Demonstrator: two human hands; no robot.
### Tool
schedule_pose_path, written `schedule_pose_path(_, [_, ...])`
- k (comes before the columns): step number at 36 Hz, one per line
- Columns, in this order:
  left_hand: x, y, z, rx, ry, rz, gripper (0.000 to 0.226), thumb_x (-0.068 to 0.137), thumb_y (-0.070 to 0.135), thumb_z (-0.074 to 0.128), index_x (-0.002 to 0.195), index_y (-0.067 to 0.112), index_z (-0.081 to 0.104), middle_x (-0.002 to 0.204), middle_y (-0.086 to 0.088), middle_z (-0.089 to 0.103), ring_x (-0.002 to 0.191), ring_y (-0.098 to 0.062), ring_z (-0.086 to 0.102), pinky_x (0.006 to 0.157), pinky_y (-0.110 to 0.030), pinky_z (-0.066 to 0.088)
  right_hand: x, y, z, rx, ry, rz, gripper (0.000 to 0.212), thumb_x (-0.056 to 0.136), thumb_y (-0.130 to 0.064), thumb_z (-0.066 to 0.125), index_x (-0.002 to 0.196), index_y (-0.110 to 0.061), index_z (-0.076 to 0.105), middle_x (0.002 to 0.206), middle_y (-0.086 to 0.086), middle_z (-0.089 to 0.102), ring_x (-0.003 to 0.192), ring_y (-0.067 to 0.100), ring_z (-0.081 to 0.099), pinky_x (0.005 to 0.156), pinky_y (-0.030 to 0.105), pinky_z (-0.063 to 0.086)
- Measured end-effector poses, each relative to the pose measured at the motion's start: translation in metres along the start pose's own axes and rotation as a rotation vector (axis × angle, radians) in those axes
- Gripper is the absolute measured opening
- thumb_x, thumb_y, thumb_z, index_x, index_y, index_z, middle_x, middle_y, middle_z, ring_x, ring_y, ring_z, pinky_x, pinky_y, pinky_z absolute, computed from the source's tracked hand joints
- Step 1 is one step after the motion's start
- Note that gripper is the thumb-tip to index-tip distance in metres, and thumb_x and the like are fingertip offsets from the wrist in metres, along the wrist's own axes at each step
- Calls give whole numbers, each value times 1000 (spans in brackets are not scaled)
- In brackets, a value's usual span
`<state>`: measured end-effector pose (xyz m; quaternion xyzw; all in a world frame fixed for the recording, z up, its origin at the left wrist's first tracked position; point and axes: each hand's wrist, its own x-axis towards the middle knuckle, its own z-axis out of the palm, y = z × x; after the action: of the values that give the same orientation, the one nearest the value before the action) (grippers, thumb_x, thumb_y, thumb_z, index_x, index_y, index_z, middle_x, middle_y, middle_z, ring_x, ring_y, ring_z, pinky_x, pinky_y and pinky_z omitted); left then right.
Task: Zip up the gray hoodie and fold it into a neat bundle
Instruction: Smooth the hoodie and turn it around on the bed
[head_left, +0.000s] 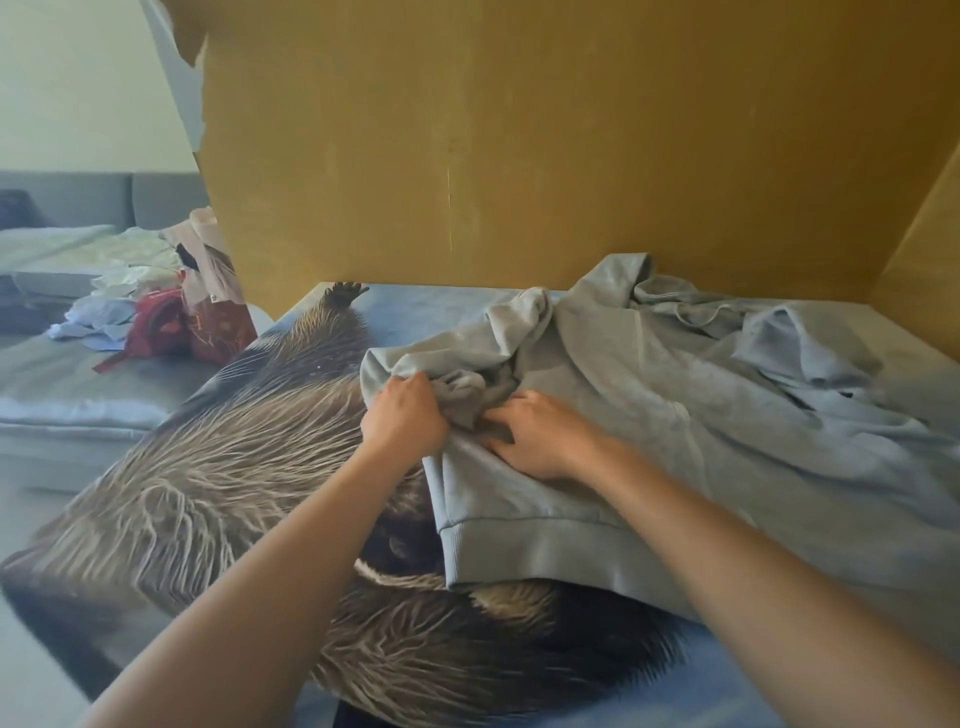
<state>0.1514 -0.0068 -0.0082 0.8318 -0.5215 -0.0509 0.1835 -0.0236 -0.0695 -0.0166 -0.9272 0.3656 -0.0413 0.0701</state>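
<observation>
Here we see the soft, limp gray fleece hoodie (649, 395) sprawled right of centre on the porcupine-print blanket (218, 467). Our left hand (402, 418) bunches its loose front edge in curled fingers; our right hand (540, 436) presses down, fingers spread. We judge it light, best gripped at the ribbed hem (545, 545).

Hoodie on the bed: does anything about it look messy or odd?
Yes. The hoodie lies crumpled, its hood bunched against the board, while both hands, left and right, work a wadded front edge. I cannot see the zipper.
</observation>
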Motion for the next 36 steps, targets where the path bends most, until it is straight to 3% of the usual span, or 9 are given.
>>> schedule_pose_path(2, [3, -8, -7, 31, 13, -22, 24, 91, 23, 59, 112, 12, 54, 110, -10, 54, 95, -33, 56, 66, -42, 45, 4, -6, 2, 20, -19, 2, 60, 88, -69, 33, 120, -32, 68, 126, 1, 70, 120, 27, 61, 100, 46, 49])
schedule_pose_path(4, [4, -16, -13, 81, 27, -25, 24, 93, 20, 57, 116, 13, 56, 115, -12, 59, 104, -36, 58, 70, -44, 46, 10, -11, 4, 28, -29, 7, 56, 93, -66, 34, 115, -26, 67, 123, 2, 70, 116, 27, 63, 98, 47, 50])
schedule_pose_path(6, [3, -22, -17, 155, 29, -34, 31, 92, 16, 58, 123, 17, 60, 120, -12, 60, 114, -37, 58, 81, -47, 49, 16, -15, 7, 6, -27, 8, 49, 100, -59, 36, 122, -24, 62, 131, 4, 66, 122, 28, 60, 102, 48, 46])
schedule_pose_path(10, [1, -31, -24, 361, 21, -67, 41, 93, 19, 62, 133, 23, 62, 132, -7, 61, 128, -34, 52, 103, -47, 40, 27, -25, 9, 11, -7, 31, 55, 104, -54, 33, 146, -23, 49, 148, 7, 56, 136, 32, 51, 111, 53, 38])
schedule_pose_path(15, [2, -50, -35, 590, 68, -123, 37, 99, 28, 55, 135, 24, 63, 139, -5, 56, 133, -31, 44, 108, -46, 34, 40, -28, 8, -18, 30, 50, 54, 107, -50, 31, 151, -22, 46, 145, 11, 57, 134, 34, 51, 110, 50, 40])
schedule_pose_path(23, [1, -47, -38, 749, -144, -160, 48, 97, 38, 55, 142, 25, 56, 147, -4, 52, 141, -35, 33, 117, -55, 23, 44, -30, 9, -54, 28, 45, 51, 106, -49, 33, 142, -20, 56, 137, 13, 62, 129, 35, 55, 106, 48, 43])
schedule_pose_path(29, [-7, -11, -37, 695, -126, -113, 61, 99, 36, 42, 157, 19, 36, 149, -12, 52, 141, -39, 37, 117, -55, 22, 38, -27, 7, -35, 51, 27, 46, 107, -44, 35, 134, -19, 61, 129, 13, 65, 124, 35, 57, 103, 47, 45])
schedule_pose_path(33, [-9, 10, -39, 684, -38, -104, 48, 99, 38, 41, 141, 19, 56, 141, -11, 55, 130, -34, 46, 108, -46, 33, 35, -21, 6, -36, 56, 35, 48, 106, -47, 36, 136, -18, 60, 128, 12, 65, 123, 33, 58, 102, 47, 46])
schedule_pose_path(36, [-10, 20, -37, 720, 3, -79, 46, 99, 37, 42, 138, 18, 58, 137, -11, 55, 125, -32, 48, 102, -44, 34, 32, -18, 3, -35, 56, 42, 50, 105, -48, 35, 139, -18, 57, 132, 10, 64, 126, 32, 56, 103, 48, 46])
